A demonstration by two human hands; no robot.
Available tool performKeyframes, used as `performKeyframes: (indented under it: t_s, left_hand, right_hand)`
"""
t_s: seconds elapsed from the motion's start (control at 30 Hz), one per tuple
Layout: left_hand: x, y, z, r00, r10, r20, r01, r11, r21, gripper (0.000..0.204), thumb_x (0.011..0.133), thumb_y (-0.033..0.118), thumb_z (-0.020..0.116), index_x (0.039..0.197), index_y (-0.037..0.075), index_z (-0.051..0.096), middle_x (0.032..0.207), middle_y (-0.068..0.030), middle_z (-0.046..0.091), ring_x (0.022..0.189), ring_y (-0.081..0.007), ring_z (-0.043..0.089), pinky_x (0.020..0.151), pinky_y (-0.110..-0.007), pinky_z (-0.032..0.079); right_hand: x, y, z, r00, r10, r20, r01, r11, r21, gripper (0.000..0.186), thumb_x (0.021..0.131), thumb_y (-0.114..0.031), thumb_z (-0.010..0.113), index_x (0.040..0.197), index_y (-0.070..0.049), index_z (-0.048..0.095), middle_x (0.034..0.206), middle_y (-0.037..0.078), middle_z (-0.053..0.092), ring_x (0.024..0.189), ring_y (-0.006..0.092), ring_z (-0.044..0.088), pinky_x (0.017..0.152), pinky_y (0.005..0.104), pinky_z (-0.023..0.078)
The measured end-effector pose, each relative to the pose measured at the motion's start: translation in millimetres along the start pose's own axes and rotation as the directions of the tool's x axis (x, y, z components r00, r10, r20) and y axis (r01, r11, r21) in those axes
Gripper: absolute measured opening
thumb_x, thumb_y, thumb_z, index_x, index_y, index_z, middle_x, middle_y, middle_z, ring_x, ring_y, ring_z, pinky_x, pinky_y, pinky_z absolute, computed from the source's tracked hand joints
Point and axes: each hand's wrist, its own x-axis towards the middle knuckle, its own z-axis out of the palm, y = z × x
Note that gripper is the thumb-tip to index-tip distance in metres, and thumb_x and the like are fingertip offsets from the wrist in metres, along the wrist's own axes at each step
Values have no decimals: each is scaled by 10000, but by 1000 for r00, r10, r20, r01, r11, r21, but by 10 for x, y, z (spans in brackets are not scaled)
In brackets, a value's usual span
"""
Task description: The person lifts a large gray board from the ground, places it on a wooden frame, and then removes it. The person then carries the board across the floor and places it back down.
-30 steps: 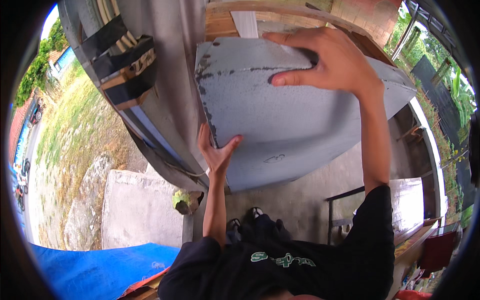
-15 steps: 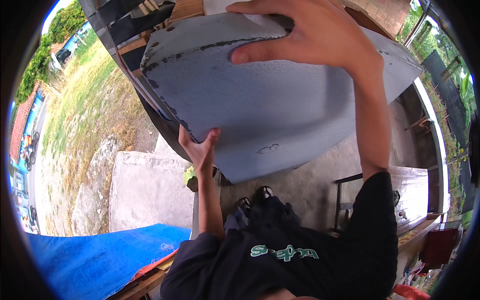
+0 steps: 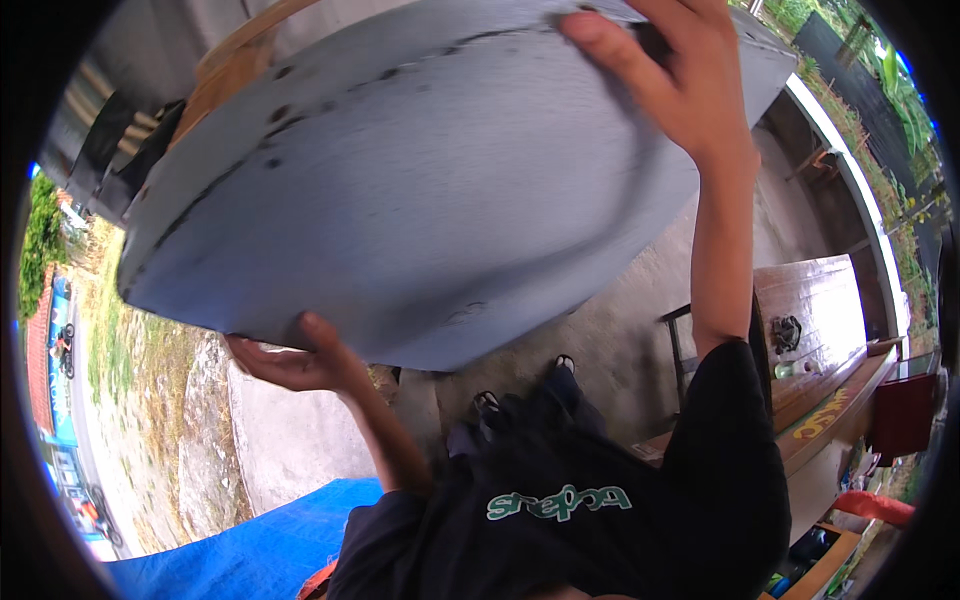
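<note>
A large grey curved panel (image 3: 400, 190), with dark chipped seams and a few dark spots, fills the upper middle of the view, slightly blurred. My right hand (image 3: 670, 80) grips its upper edge at the right, thumb lying on the grey face and fingers partly cut off by the frame. My left hand (image 3: 300, 360) holds the panel's lower left edge, thumb up against it and fingers curled at the underside. Behind the panel at upper left stands a grey structure (image 3: 270, 25) with black bands (image 3: 110, 140) and wooden pieces (image 3: 225, 70).
A wooden table (image 3: 810, 290) with small items and a dark metal frame (image 3: 680, 335) stand at right. A blue tarp (image 3: 240, 540) lies lower left beside a concrete slab (image 3: 285, 440). Beyond are grass and a road with motorbikes (image 3: 95, 510). My feet are on concrete flooring (image 3: 520, 350).
The panel has shifted and swung leftward, covering more of the upper left view. My left hand has moved left with its edge, and my right hand has risen toward the top of the frame.
</note>
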Motion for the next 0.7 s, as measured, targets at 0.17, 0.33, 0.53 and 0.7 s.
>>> performKeyframes:
  t_s: [0.17,0.33,0.53,0.7]
  left_hand:
    - [391,741,376,965,227,-129,-212,970,116,709,854,319,731,1424,71,390,1415,-191,388,1313,-335,410,1014,-499,426]
    - [544,1542,797,924,382,-11,-366,895,255,537,826,301,727,1294,97,562,1391,-167,465,1333,-368,396,1063,-536,338]
    - [639,2577,1502,885,422,196,-456,870,187,344,773,242,752,1094,132,698,1189,-37,653,1202,-240,546,1080,-424,300]
    - [604,3026,1918,872,432,232,-462,882,95,272,764,221,751,1020,137,715,1052,6,697,1033,-172,605,987,-368,342]
  right_hand:
    - [-589,662,-127,980,167,-112,-170,985,-23,550,802,-465,683,1127,-21,663,1084,157,648,1067,346,562,954,441,386]
    - [-786,1110,-318,992,84,-98,-93,991,-92,566,765,-509,709,1122,-71,682,1090,147,650,1030,323,578,922,404,401]
    - [-894,1469,-328,969,57,-242,-49,998,38,434,735,-415,772,1050,-120,722,983,52,700,938,226,630,810,332,433]
    - [-1030,1817,-367,950,170,-261,-92,954,286,392,734,-324,796,1038,-97,700,954,30,678,908,231,611,779,351,439]
